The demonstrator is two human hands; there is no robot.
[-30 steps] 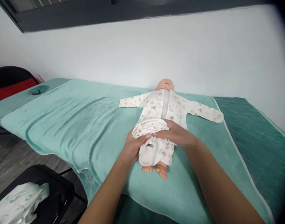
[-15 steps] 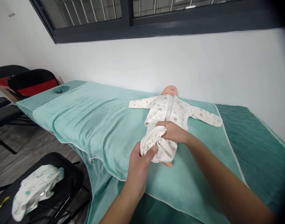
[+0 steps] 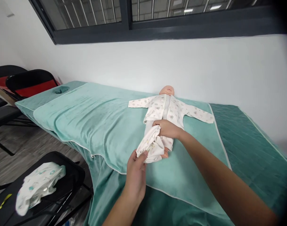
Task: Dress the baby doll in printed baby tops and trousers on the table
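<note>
A baby doll [image 3: 167, 90] lies on its back on a teal towel [image 3: 91, 119], head toward the wall. It wears a white printed top [image 3: 165, 109] with both sleeves spread out. Bunched white printed trousers [image 3: 150, 145] cover its lower body. My left hand [image 3: 135, 169] pinches the lower end of the trousers near the doll's feet. My right hand [image 3: 167, 128] grips the upper end of the trousers at the doll's waist. The doll's legs are mostly hidden by the cloth.
The towel covers a teal massage bed [image 3: 256, 147] with a face hole [image 3: 61, 90] at the far left. A black chair [image 3: 63, 185] at lower left carries a crumpled white printed cloth [image 3: 38, 185]. Black and red chairs [image 3: 30, 81] stand by the white wall.
Both hands have drawn the trousers down and to the left along the doll's legs; the feet, bare a second ago, are now mostly covered. The view has risen and shifted left.
</note>
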